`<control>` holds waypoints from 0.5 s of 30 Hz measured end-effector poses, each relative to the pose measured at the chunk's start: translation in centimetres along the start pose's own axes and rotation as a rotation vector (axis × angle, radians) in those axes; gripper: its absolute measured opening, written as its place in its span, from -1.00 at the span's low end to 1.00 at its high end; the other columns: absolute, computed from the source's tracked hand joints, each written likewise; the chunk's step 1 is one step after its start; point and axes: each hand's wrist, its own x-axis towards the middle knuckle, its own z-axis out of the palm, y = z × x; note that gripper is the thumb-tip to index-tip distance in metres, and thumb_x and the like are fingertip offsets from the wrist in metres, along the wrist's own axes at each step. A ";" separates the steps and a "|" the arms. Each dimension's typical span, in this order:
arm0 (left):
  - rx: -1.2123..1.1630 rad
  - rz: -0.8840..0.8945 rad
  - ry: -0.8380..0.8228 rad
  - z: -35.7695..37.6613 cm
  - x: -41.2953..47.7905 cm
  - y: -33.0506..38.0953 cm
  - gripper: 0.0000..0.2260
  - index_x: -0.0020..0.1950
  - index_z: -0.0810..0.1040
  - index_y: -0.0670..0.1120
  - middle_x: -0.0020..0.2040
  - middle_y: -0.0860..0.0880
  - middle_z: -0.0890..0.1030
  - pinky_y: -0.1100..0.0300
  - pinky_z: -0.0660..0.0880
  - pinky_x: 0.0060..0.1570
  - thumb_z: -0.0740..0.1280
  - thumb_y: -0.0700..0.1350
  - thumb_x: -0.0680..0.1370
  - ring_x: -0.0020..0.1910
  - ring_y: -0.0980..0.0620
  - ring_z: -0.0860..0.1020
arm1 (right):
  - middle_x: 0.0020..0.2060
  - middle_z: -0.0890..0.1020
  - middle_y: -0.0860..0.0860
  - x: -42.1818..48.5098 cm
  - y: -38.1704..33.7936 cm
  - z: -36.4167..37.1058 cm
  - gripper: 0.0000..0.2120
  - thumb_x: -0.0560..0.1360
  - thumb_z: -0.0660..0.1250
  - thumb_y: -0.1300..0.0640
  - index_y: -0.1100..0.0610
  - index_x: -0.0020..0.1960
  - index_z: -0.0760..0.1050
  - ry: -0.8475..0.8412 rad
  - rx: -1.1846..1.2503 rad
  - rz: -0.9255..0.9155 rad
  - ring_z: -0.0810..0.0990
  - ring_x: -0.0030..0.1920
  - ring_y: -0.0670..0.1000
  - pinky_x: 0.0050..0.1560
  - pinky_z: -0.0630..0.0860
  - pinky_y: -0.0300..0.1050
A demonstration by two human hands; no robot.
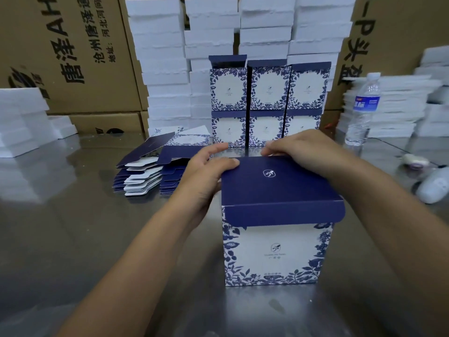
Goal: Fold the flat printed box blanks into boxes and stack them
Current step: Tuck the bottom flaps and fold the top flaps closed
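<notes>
One folded box (277, 251) stands upright toward the near edge of the surface (73, 239), with its dark-blue lid (279, 186) laid over the top. The left hand (204, 176) pinches the lid's far-left corner, thumb on top. The right hand (303, 149) has its fingers (272, 148) curled over the lid's far edge. Six finished boxes (267, 88) stand toward the back edge in three columns, two high. Two piles of flat blanks (145, 171) lie to their left. One water bottle (363, 105) stands to the right.

Matt cardboard box (277, 254), glossy steel table (73, 227)
</notes>
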 end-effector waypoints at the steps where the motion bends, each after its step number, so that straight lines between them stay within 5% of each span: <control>1: 0.028 -0.033 -0.010 0.1 0.2 0.3 -0.78 0.07 0.54 -0.01 -0.06 -0.08 0.64 0.28 0.56 -0.33 0.34 -0.27 0.50 -0.33 0.10 0.60 | -0.37 0.69 -0.04 0.1 -0.2 0.1 -0.76 0.47 0.38 -0.05 0.10 -0.21 0.68 -0.005 -0.048 0.007 0.57 -0.50 -0.14 -0.53 0.43 -0.39; 7: 0.344 -0.153 -0.088 0.8 1.6 2.1 -0.90 -0.05 0.66 -0.12 -0.02 -0.14 0.69 -0.06 0.48 0.21 0.37 -0.17 0.49 -0.01 -0.09 0.64 | -0.51 0.63 -0.05 0.2 -0.4 0.6 -0.76 0.39 0.46 -0.06 0.13 -0.24 0.66 -0.071 -0.059 0.004 0.54 -0.57 -0.14 -0.59 0.38 -0.37; 15: 0.460 -0.241 -0.107 1.3 2.4 2.4 -0.90 -0.12 0.65 -0.12 -0.16 -0.10 0.71 -0.03 0.54 0.09 0.41 -0.10 0.47 -0.17 -0.07 0.64 | -0.57 0.60 -0.08 0.3 -0.5 0.6 -0.80 0.42 0.45 0.00 0.11 -0.28 0.62 -0.074 -0.043 0.011 0.51 -0.61 -0.16 -0.63 0.33 -0.40</control>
